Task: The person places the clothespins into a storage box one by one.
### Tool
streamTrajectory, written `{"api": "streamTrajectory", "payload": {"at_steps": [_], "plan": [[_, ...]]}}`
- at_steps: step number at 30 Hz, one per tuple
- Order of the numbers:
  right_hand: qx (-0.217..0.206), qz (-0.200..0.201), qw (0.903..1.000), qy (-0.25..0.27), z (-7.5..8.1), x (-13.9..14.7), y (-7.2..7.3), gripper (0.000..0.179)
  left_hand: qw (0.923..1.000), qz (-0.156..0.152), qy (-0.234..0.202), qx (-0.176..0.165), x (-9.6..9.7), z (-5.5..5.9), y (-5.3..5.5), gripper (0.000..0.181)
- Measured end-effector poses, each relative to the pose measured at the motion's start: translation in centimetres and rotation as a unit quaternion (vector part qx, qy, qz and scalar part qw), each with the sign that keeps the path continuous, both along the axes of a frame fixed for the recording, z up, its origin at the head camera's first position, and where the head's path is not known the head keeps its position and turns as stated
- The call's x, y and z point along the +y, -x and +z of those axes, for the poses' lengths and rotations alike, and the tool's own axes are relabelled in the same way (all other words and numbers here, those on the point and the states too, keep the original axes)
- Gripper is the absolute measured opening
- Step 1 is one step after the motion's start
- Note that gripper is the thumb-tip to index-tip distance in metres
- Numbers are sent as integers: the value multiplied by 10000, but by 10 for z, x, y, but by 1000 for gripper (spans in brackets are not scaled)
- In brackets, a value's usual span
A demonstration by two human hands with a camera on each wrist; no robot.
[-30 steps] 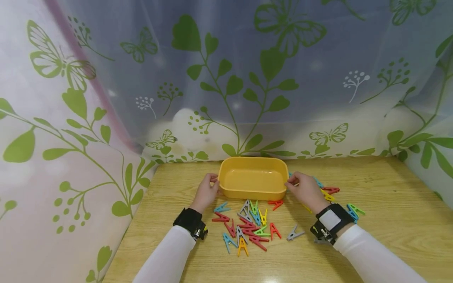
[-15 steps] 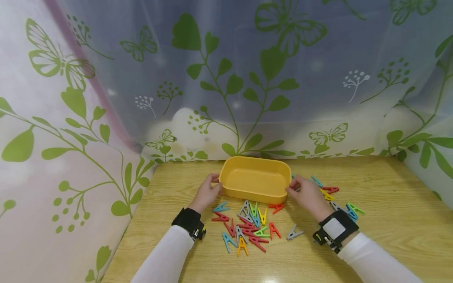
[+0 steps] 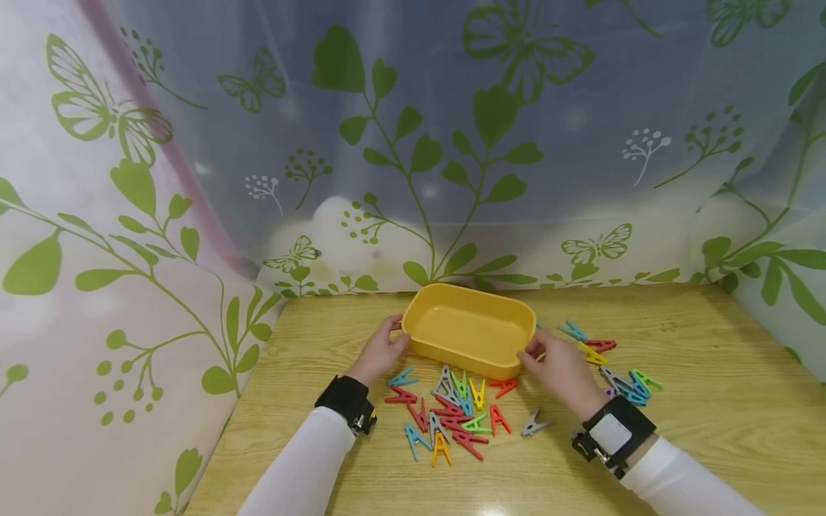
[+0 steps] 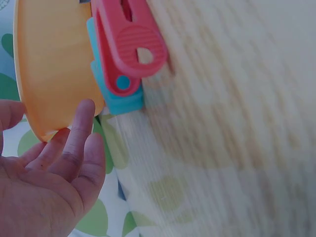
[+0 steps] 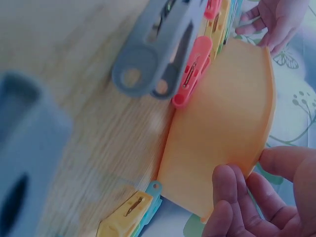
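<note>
A shallow yellow plastic basin (image 3: 454,356) with rounded corners sits near the back of the table, slightly turned, and its inside is bare. At its left end, my left hand (image 3: 379,352) holds the wall between thumb and fingers. My right hand (image 3: 560,367) pinches the rim near the front right corner; in the right wrist view the thumb lies on the rim (image 5: 270,106) and the fingers are against the outer wall. Several plastic clothespins (image 3: 466,443) in red, blue, green, grey, yellow and orange lie loose in front of the basin.
More clothespins (image 3: 601,345) lie to the right of my right hand, including a blue one (image 3: 632,390) and a green one. A grey clothespin (image 3: 533,424) lies apart near my right wrist. Behind the wooden table (image 3: 310,473) hangs a patterned curtain (image 3: 400,179).
The basin has turned clockwise, its right end coming toward me and slightly right. My right hand has moved nearer with it, while my left hand stays almost in place.
</note>
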State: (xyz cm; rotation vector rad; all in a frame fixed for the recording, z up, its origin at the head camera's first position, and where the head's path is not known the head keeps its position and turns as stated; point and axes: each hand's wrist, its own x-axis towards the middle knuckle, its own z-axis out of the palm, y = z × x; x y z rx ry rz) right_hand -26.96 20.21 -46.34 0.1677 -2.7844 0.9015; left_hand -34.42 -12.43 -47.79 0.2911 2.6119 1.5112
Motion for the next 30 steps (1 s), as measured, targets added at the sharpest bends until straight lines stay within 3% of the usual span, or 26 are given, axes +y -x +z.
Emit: {"api": "streamTrajectory", "payload": {"at_steps": [20,30], "plan": [[160,-43,9989,-432,1,-12,-26,18,9982,12,484,345,8,6,1,48],[193,-59,9986,-498,0,-17,-35,19,9992,221,128,293,15,5,4,45]]}}
